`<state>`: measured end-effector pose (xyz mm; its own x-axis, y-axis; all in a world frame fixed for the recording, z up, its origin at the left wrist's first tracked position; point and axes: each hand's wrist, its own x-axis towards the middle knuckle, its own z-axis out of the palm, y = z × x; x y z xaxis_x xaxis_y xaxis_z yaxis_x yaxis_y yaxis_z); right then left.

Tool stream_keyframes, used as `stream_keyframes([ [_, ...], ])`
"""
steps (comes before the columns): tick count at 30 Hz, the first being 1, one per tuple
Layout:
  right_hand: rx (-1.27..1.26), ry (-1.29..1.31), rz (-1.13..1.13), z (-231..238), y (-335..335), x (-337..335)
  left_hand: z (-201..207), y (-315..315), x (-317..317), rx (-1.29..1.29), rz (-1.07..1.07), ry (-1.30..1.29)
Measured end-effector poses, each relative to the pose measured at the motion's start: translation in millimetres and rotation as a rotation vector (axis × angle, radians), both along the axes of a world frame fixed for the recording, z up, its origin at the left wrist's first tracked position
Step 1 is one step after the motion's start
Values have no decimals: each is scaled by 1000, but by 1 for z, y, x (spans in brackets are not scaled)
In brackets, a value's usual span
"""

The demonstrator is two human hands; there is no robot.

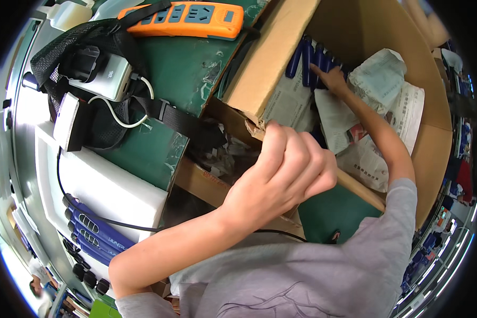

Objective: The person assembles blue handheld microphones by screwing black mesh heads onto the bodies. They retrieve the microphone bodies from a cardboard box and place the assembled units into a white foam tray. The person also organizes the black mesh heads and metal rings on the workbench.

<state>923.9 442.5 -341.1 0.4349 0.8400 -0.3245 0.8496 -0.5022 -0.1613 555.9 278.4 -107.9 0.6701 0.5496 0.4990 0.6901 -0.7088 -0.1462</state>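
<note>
1 row of blue tubes (306,61) is already laid in the box (429,143), reached by the half-open right hand (332,80), grip untellable; the box's rim is gripped by the curled left hand (294,164); blue tools (98,233) are left outside, beside foam (114,183).

ok so I've got two hands (294,161), at least four dark-blue tubes (306,61), one orange power strip (220,21), one silvery power bank (108,78)

We see orange power strip (185,22), upper left; green bench (180,63), left of centre; brown cardboard box (273,53), dark-blue tubes (306,61), upper right; grey shirt (281,275), dark branching lines, bottom.
</note>
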Motion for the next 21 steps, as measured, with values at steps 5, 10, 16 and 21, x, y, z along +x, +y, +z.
stream_keyframes([
  [5,-88,287,-259,-12,34,-12,2,3,-1,11,-24,43],
  [10,28,185,-279,-40,38,-45,3,4,-1,20,-38,60],
  [16,195,253,-88,-104,44,-26,6,2,-2,-1,-62,64],
  [21,157,215,-51,-119,51,-31,10,1,-4,-13,-45,71],
])
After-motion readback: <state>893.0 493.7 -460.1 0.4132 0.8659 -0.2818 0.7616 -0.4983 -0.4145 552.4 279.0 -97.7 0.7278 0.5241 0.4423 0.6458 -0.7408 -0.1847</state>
